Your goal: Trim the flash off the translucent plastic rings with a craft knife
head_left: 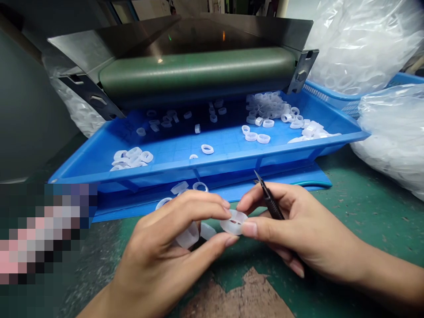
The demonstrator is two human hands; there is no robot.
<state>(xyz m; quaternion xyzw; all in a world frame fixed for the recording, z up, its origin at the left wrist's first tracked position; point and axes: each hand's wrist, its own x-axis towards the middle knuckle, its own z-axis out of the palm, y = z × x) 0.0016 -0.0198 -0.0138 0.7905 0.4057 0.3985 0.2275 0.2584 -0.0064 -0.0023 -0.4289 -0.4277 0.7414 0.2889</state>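
Between the fingertips of both hands is a translucent white plastic ring (232,223), oval with a hollow middle. My left hand (165,243) pinches its left side with thumb and forefinger. More rings (187,236) show behind and within the curl of that hand, partly covered; whether the palm bears them I cannot tell. My right hand (294,229) presses thumb and finger on the ring's right side. It also holds a black craft knife (272,201), tucked between the fingers with its pointed blade up. A few rings (180,187) lie just beyond my left hand.
A blue tray (159,170) holding many scattered and heaped rings (268,106) stands under a green conveyor roller (198,73). Clear bags of rings (394,132) bulge at the right. Brown board (238,296) shows at the worktop's near side. A blurred patch covers the left.
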